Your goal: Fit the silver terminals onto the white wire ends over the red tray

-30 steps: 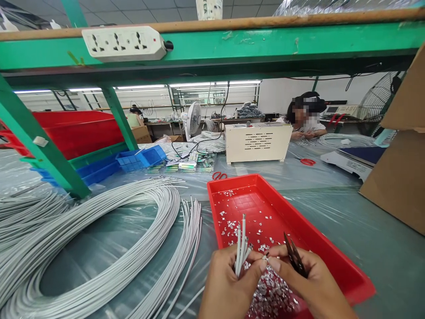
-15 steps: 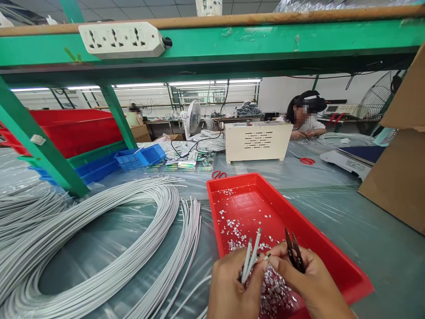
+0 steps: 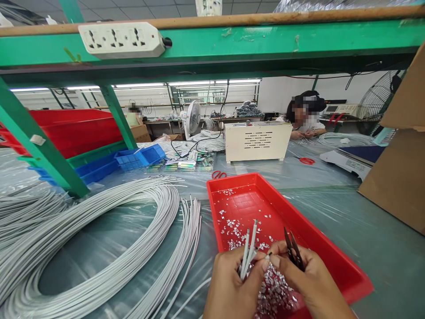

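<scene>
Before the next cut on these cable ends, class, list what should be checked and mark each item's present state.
1. Cable ends pinched in left hand: ok.
2. Snips held in right hand: ok.
3. Snip blades clear of fingers: cannot tell.
4. Hands over red tray: ok.
5. Trimmings lying inside the tray: ok.
6. Coiled white cables lying apart from the tray: ok.

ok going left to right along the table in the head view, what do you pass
coil of grey cables → loose cut cables → left hand gripping cable ends → right hand with black snips over the red tray → cardboard box
</scene>
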### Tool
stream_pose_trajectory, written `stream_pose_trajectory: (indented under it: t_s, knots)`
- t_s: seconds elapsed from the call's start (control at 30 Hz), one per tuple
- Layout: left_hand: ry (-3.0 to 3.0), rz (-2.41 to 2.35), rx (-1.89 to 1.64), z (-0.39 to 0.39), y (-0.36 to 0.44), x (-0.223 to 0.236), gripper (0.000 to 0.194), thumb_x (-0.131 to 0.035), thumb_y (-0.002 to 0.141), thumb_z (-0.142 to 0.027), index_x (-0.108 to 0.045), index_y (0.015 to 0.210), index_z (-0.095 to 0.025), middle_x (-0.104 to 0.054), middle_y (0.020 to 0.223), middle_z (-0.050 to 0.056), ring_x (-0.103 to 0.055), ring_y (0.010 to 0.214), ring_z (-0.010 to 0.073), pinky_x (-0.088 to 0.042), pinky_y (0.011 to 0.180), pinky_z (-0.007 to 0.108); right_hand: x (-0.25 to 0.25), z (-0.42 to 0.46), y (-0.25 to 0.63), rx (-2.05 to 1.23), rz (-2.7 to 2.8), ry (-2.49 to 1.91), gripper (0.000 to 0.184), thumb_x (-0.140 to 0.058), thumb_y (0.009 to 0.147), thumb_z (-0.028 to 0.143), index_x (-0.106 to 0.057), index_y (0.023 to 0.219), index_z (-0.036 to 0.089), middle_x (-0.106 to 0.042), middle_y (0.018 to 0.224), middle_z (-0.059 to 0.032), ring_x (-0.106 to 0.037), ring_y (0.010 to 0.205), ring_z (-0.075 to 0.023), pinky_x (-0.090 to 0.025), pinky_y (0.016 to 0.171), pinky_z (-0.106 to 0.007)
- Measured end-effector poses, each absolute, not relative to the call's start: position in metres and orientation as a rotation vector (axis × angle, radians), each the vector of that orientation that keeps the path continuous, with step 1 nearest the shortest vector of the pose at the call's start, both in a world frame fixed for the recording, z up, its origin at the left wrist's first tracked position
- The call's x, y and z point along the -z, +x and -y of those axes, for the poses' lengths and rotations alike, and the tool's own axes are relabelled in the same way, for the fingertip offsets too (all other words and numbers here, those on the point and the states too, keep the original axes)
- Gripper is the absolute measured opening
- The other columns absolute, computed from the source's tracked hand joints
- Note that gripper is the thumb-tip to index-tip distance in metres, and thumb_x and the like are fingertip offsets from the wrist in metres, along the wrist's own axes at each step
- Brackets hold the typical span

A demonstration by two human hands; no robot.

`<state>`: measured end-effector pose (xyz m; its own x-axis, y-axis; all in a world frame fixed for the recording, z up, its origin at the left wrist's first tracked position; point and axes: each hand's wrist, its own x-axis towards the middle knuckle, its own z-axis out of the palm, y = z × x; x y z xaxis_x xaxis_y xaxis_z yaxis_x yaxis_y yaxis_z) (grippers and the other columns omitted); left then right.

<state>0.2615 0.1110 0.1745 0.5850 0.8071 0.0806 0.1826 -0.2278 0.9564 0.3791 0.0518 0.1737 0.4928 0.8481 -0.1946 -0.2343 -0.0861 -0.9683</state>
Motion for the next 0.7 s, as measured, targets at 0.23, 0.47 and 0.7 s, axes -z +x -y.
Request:
stream_pose_trajectory:
  t_s: [0.23, 0.47, 0.7]
  knots:
    - [1.740, -0.904, -0.733, -0.109, 0.262, -0.179, 0.018, -0.057, 0.072, -0.032, -0.065, 0.077, -0.016, -0.067, 0.070, 0.004, -0.057, 0.061, 0.0156, -0.041, 0.058, 0.025, -0.170, -0.052, 0.379, -1.003, 0.590, -1.357, 0.029, -0.072, 0.052, 0.037, -0.059, 0.065, 0.015, -0.045, 0.053, 0.0042, -0.035, 0.052, -0.0082, -0.026, 0.051, -0.019]
    - [1.812, -0.883, -0.706, -0.112, 0.259, -0.181, 0.028, -0.050, 0.078, -0.038, -0.063, 0.072, -0.014, -0.063, 0.062, 0.004, -0.046, 0.054, 0.0126, -0.033, 0.052, 0.025, -0.166, -0.053, 0.382, -1.063, 0.649, -1.336, 0.029, -0.071, 0.057, 0.040, -0.058, 0.068, 0.016, -0.044, 0.055, 0.0045, -0.033, 0.052, -0.0078, -0.024, 0.050, -0.020]
    - [1.880, -0.828, -0.787, -0.112, 0.254, -0.180, 0.017, -0.052, 0.078, -0.030, -0.064, 0.076, -0.018, -0.067, 0.072, 0.001, -0.061, 0.068, 0.0148, -0.042, 0.063, 0.026, -0.172, -0.049, 0.390, -0.792, 0.908, -1.479, 0.032, -0.062, 0.066, 0.048, -0.063, 0.076, 0.018, -0.057, 0.067, 0.0001, -0.049, 0.065, -0.0149, -0.037, 0.061, -0.024]
